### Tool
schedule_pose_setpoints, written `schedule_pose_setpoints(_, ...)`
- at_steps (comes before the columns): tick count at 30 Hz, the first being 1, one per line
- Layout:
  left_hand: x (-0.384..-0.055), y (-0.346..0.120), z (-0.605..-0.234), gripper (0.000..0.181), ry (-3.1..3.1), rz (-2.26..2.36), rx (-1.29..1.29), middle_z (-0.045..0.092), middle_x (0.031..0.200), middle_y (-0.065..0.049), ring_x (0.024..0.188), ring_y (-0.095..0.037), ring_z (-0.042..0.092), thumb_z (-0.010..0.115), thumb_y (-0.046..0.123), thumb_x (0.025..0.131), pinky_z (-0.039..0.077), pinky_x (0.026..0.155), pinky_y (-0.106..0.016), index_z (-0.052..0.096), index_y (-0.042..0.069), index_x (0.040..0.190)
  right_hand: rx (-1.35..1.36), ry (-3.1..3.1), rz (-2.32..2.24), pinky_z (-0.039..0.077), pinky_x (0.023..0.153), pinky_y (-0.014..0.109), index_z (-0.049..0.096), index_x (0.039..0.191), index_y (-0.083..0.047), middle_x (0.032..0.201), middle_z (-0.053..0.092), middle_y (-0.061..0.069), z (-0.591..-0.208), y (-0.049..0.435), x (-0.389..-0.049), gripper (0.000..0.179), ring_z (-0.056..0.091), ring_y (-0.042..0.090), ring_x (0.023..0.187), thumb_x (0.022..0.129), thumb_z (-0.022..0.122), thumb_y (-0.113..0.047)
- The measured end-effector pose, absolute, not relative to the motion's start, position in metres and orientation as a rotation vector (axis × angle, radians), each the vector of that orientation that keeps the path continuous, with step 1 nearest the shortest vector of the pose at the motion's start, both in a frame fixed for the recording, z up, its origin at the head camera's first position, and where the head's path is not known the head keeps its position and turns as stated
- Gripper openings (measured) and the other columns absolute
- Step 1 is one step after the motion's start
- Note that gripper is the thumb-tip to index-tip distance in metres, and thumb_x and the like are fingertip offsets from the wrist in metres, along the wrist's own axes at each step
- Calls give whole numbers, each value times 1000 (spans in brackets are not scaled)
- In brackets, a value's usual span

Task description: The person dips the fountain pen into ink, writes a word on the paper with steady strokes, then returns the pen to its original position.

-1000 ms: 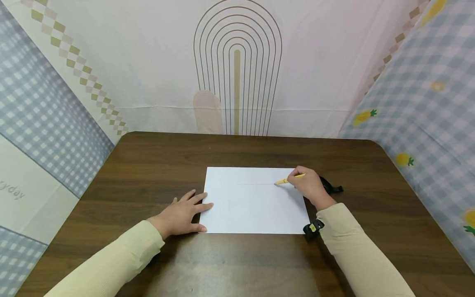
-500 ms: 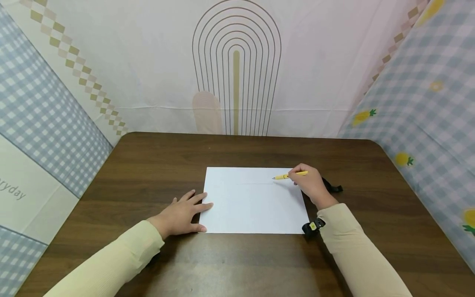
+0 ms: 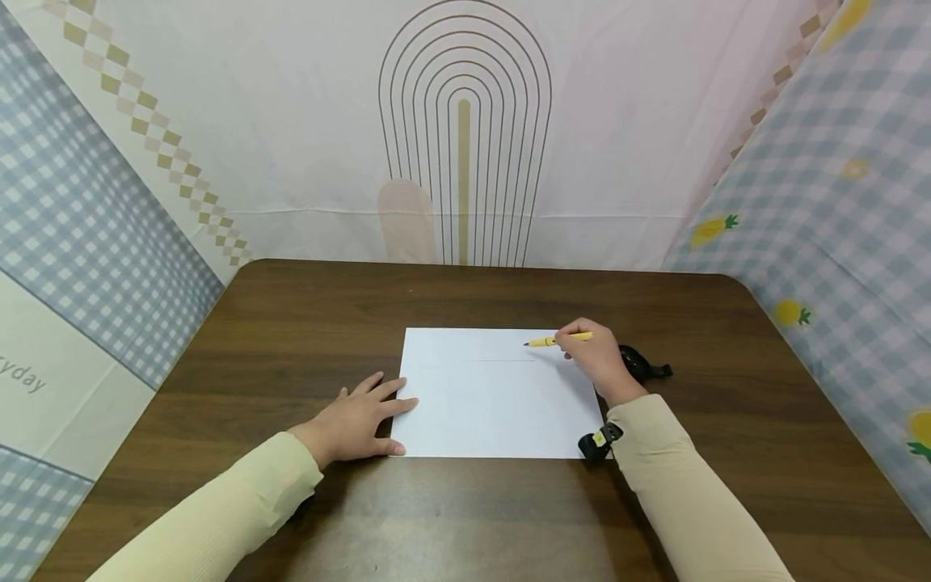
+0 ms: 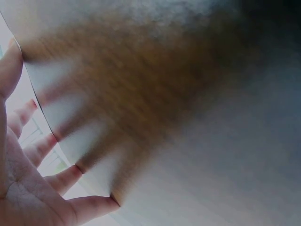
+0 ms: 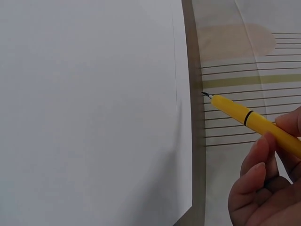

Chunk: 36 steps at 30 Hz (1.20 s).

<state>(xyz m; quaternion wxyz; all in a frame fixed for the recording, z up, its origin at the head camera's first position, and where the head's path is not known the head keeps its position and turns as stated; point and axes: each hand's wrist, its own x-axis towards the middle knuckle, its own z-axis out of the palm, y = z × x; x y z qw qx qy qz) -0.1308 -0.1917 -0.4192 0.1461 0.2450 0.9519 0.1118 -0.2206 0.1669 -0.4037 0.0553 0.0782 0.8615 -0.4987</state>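
A sheet of white paper lies on the dark wooden table, with a thin straight line drawn across its upper part. My left hand rests with spread fingers at the sheet's left edge, some fingertips on the paper. In the left wrist view the left hand shows its fingertips against the glossy tabletop. My right hand pinches a yellow fountain pen above the sheet's upper right part. In the right wrist view the pen's nib is raised off the paper, beyond the line.
A black object with a short strap-like end lies just right of the paper, partly behind the right hand. The brown table extends on all sides. Patterned cloths hang behind it and at both sides.
The pen tip has lifted from the line's right end, and the right hand has moved slightly up and left with the pen. More of the black object shows. The left hand stays still.
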Motion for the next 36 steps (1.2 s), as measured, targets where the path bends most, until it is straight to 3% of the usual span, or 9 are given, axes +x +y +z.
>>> schedule_pose_setpoints(22, -131, -193, -423, 70, 2743, 336, 703, 30, 156, -9, 143, -43, 19, 71, 48, 83, 26, 98, -74, 47, 24, 145, 248, 2607, -1509, 42, 80, 35, 65, 103, -7, 113, 58, 12, -406, 146, -227, 22, 55, 26, 92, 94, 58, -25)
schedule_pose_setpoints(36, -131, -193, -420, 69, 2743, 337, 701, 31, 156, -10, 143, -43, 20, 71, 47, 84, 26, 98, -74, 48, 24, 145, 232, 2599, -1514, 42, 75, 32, 65, 102, -7, 108, 59, 11, -408, 136, -230, 19, 55, 25, 90, 93, 59, -23)
